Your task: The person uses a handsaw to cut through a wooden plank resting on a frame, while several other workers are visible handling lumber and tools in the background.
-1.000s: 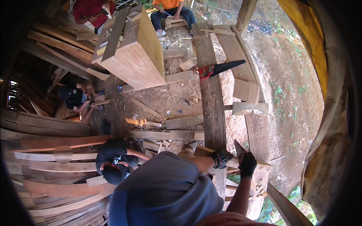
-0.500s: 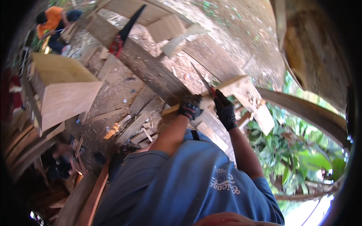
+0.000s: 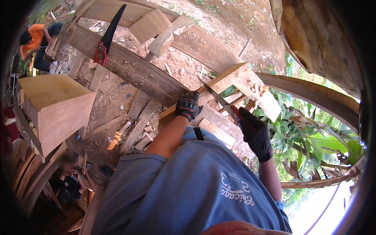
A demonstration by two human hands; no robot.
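Note:
My left hand (image 3: 188, 105), in a black glove, is closed over the near end of a narrow wooden board (image 3: 225, 79), pressing it onto a thick dark plank (image 3: 152, 74). My right hand (image 3: 255, 134), gloved too, grips the reddish handle of a handsaw. The saw blade (image 3: 220, 100) slants away to the upper left and lies across the board, just right of my left hand. At the board's far end sits a wide pale piece of wood (image 3: 270, 102) with small wood bits on it.
Another handsaw (image 3: 111, 33) with a red handle lies on the plank. Wood blocks (image 3: 150, 26) rest beyond it. A wooden box (image 3: 62, 113) stands at left. One person in orange (image 3: 35, 39) crouches far left; another person (image 3: 70, 182) sits lower left. Leafy plants (image 3: 325, 143) grow at right.
My right hand has pulled back toward me and to the right with the saw, whose blade now crosses the board. My left hand stays on the board; the view has shifted slightly.

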